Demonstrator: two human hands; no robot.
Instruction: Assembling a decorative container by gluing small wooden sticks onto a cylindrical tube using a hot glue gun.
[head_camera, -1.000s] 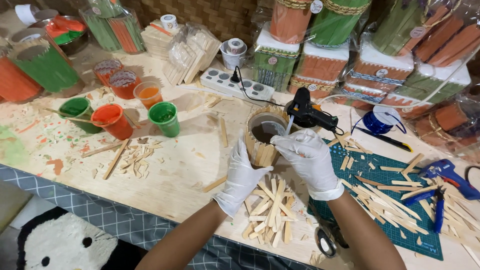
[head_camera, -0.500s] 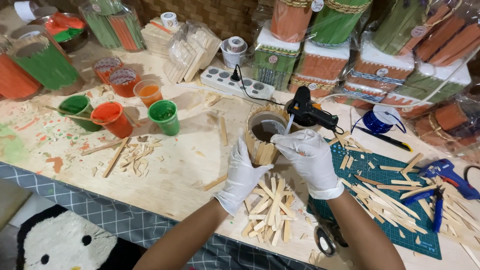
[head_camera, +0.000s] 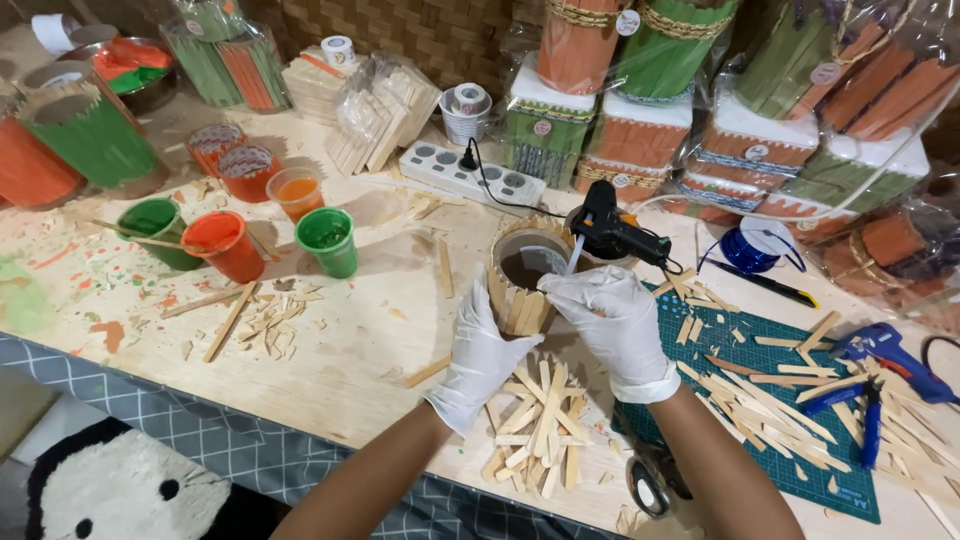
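A round container clad in plain wooden sticks (head_camera: 522, 283) stands on the table's middle. My left hand (head_camera: 481, 350), in a white glove, presses against its near left side. My right hand (head_camera: 612, 318), also gloved, holds its near right side, fingers on the sticks. A black hot glue gun (head_camera: 612, 232) rests just behind the container on its stand. A heap of loose wooden sticks (head_camera: 535, 430) lies on the table under my wrists.
Paint cups in green (head_camera: 327, 240), orange (head_camera: 222, 244) and dark green (head_camera: 152, 224) stand at left. A white power strip (head_camera: 470, 176) lies behind. A green cutting mat (head_camera: 770, 400) with stick offcuts, a blue glue gun (head_camera: 885, 350) and scissors (head_camera: 655, 480) lie right. Wrapped finished stick containers line the back.
Both hands stay on the stick-clad container; they have shifted only slightly around its near side. Nothing else on the table has moved.
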